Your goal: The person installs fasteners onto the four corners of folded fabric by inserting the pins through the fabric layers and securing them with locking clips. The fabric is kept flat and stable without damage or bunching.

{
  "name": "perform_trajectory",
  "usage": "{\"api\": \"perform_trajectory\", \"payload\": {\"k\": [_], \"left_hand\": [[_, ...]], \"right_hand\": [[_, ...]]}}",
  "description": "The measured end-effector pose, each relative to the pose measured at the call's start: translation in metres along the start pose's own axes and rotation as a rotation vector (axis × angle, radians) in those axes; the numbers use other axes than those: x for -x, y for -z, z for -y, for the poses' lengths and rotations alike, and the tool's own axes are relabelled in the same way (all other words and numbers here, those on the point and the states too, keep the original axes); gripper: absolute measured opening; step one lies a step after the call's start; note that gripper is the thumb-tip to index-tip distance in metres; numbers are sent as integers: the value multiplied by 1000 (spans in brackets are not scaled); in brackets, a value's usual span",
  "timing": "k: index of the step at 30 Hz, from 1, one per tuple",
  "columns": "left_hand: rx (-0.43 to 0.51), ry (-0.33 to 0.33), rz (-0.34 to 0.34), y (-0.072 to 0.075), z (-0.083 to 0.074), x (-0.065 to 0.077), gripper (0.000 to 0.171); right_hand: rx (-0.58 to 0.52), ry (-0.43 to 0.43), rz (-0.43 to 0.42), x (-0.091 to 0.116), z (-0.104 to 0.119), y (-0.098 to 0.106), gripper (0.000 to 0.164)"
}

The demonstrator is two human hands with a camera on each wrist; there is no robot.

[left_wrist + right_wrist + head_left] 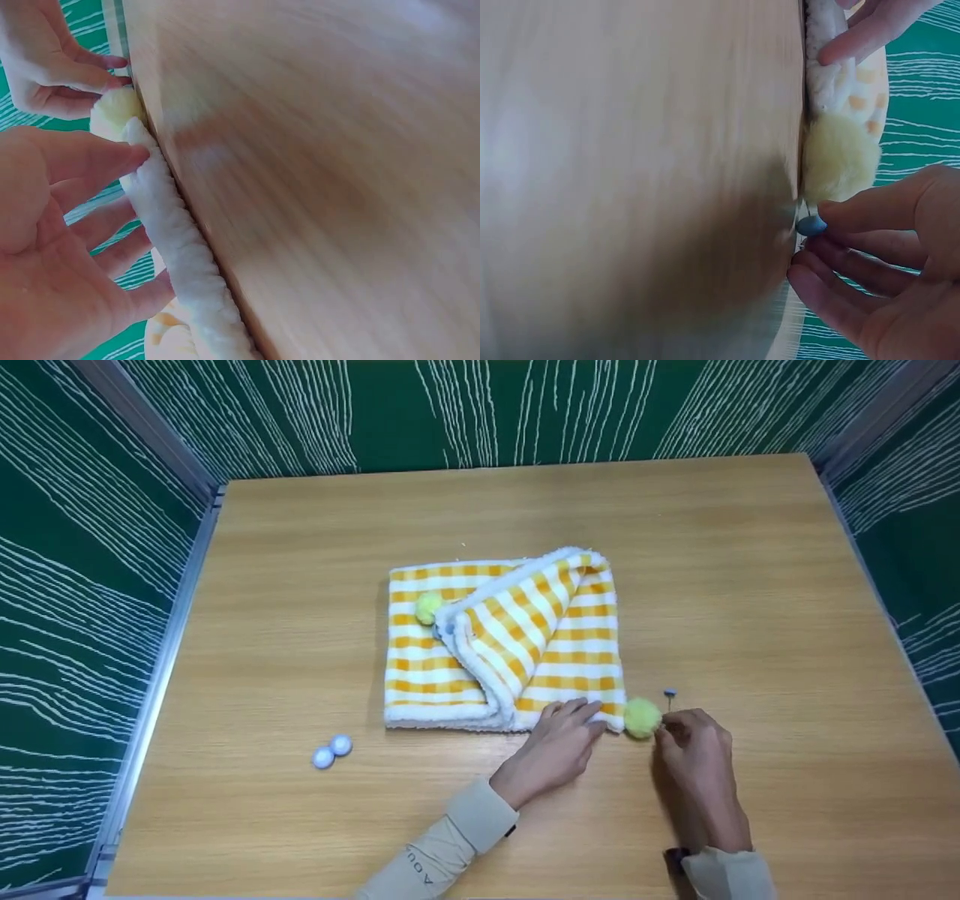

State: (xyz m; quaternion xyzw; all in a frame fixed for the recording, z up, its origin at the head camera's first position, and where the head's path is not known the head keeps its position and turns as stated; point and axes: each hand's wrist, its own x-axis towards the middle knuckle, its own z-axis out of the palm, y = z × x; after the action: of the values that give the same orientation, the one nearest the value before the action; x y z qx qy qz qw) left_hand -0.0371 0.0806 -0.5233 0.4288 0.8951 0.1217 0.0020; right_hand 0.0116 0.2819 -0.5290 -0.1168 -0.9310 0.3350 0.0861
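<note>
Folded cloth (577, 667), yellow-and-white check with a fleecy white border (184, 247), lay near the middle of the wooden tabletop (300, 555). Its upper layer was turned over on a slant, the flap (510, 626) running from the far right corner down toward the near edge. One yellow-green pompom (643, 718) sat just beside the cloth's near right corner; a second pompom (429, 607) rested on the check at the flap's left tip. Left hand (555, 739) lay over the near edge close to that right corner, grip released, fingers extended and loosely spread, tips touching the fleecy border. Right hand (697, 750) was just to the right of the nearer pompom, grip pinched, thumb and forefinger together on a thin cord (670, 704); the exact pinch point was partly hidden by the fingers. Small blue bead (811, 225) noted at the cord, just beyond the fingertips as viewed from the head; in the right wrist view it appeared against the thumb tip. Two pale balls (323, 757), touching each other, stood well apart on the near left. Beige sleeves (480, 817) on both arms. Green backdrop (390, 405) with white streaks rose behind and on both sides.
</note>
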Motion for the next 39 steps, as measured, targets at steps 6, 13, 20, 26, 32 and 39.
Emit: {"api": "perform_trajectory", "payload": {"k": [6, 13, 20, 26, 32, 39], "left_hand": [[26, 32, 47, 3, -1, 0, 31], [77, 39, 52, 6, -1, -1, 33], [107, 27, 60, 5, 1, 2, 28], [136, 27, 53, 4, 3, 4, 21], [101, 25, 24, 3, 2, 3, 23], [93, 34, 23, 3, 2, 2, 34]], "right_hand": [[10, -8, 16, 0, 1, 0, 15], [31, -36, 35, -1, 4, 0, 17], [43, -78, 55, -2, 7, 0, 15], [46, -73, 58, -1, 7, 0, 12], [35, -53, 64, -2, 8, 2, 10], [12, -107, 47, 1, 12, 5, 15]]}}
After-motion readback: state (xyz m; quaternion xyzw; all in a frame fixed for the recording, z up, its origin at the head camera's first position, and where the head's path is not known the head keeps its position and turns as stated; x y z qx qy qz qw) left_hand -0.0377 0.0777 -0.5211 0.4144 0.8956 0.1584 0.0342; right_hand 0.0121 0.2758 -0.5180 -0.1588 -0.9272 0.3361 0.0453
